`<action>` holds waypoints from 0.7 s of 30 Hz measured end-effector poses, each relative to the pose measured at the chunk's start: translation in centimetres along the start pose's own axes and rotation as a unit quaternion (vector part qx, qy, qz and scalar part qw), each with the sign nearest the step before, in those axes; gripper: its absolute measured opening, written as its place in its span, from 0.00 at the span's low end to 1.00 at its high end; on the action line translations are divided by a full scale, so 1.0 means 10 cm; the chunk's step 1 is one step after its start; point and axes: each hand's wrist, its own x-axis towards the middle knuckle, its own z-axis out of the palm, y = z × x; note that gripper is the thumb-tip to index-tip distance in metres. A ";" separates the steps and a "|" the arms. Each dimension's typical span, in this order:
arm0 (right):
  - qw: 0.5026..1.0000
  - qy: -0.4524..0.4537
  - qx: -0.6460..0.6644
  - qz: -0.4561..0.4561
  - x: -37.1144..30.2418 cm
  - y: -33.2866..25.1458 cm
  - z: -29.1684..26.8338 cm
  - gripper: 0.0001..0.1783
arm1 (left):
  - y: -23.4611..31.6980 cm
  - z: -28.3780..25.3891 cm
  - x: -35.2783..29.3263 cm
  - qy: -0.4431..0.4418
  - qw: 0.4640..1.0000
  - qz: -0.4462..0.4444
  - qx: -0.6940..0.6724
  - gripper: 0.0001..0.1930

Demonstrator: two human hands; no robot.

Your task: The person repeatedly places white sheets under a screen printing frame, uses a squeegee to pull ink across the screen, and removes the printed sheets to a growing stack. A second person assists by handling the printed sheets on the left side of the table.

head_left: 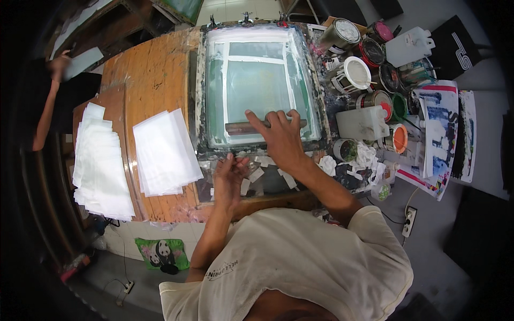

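Note:
A screen printing frame (201,115) lies in front of me, its greenish mesh bordered with white tape. My right hand (281,136) is closed round a wooden squeegee (238,128), which lies crosswise over the near end of the mesh. At the frame's near edge, my left hand (230,176) has its palm turned up and its fingers curled against the rim. Hinge clamps (246,18) stand along the frame's far side. To the left, a stack of thin white sheets (166,152) lies on the wooden table (155,69).
Farther left spreads a fanned row of white sheets (101,166). Paint cans (357,74) and plastic jugs (363,124) crowd the right side, with crumpled white rags (367,158) nearby. Another person's hand (60,67) holds a pale sheet (83,63) at the upper left.

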 end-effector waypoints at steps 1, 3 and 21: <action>0.999 0.010 -0.031 0.000 -0.01 -0.07 -0.12 0.37 | 0.09 0.09 -0.08 -0.018 1.000 0.010 -0.005 0.06; 0.998 0.060 -0.016 0.004 0.12 -0.14 -0.44 0.36 | 0.27 0.30 -0.17 -0.066 0.996 0.063 0.006 0.05; 0.982 0.173 0.070 -0.033 1.88 0.41 -1.97 0.24 | 0.57 0.68 2.56 0.010 0.534 0.555 0.638 0.11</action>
